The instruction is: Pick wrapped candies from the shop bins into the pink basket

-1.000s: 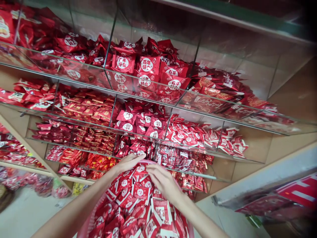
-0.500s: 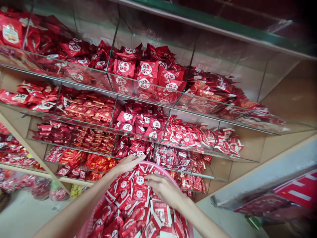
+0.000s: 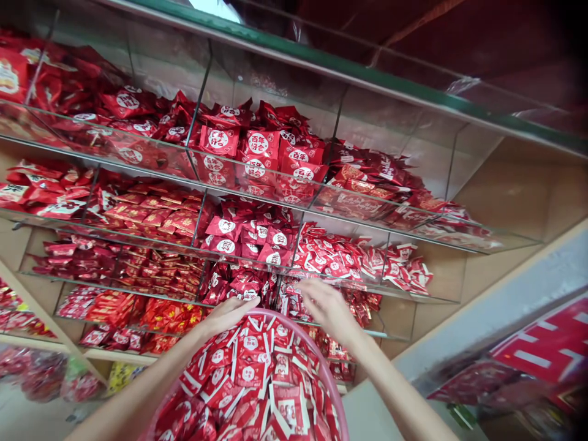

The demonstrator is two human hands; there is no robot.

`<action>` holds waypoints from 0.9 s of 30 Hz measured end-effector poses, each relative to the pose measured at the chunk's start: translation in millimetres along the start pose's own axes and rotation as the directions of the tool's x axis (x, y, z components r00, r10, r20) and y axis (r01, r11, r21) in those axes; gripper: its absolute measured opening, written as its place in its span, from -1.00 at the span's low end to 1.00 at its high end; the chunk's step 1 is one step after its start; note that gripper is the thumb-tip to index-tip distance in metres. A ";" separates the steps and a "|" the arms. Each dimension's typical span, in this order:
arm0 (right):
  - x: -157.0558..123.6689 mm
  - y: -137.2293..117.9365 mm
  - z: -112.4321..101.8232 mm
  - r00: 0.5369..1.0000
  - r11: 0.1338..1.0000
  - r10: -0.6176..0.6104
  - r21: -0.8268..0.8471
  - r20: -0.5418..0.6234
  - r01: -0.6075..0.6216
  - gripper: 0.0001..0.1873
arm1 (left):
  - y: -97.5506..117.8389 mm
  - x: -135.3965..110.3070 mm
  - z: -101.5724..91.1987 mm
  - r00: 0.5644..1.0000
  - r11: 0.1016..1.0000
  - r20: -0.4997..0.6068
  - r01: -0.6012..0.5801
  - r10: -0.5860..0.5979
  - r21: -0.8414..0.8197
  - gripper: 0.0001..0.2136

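A pink basket (image 3: 329, 375) heaped with small red-and-white candy packets (image 3: 250, 373) is held up in front of the glass shelves. My left hand (image 3: 228, 313) grips the basket's far rim, fingers curled over it. Beyond the rim, my right hand (image 3: 327, 306) is raised toward the glass bin of red-and-white packets (image 3: 362, 260). Its fingers are smeared by motion, and I cannot tell whether it holds anything.
Tiers of slanted glass bins (image 3: 202, 159) full of red packets fill the wall. A green-edged shelf (image 3: 367, 73) runs above them. At the left stands a wooden shelf frame (image 3: 55, 324), and a grey ledge (image 3: 505, 294) with red packages lies at the right.
My right hand has lifted off the packets in the basket and moved up and to the right, toward the shelf bin. The view has tilted upward. My left hand stays on the rim.
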State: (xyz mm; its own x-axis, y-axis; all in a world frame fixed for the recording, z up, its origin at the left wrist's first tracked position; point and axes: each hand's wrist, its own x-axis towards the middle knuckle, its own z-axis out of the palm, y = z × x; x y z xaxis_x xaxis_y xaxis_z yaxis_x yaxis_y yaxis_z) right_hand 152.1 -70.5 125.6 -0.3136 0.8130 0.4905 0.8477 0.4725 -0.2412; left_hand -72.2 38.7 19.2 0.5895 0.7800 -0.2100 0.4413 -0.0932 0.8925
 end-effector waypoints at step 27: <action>64.2 54.7 -20.2 0.849 0.703 0.408 -0.478 -0.336 -0.527 -0.89 | -9.9 -1.6 -2.8 1.000 1.000 -0.016 -0.010 0.010 -0.011 -0.43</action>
State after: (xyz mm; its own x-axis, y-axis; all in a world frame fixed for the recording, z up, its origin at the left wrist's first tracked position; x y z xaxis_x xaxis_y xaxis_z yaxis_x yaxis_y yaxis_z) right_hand 186.9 0.7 160.8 0.2236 0.7687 0.5993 0.9655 -0.2589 -0.0281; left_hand -79.4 40.1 11.8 0.5828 0.7890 -0.1946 0.4282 -0.0946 0.8987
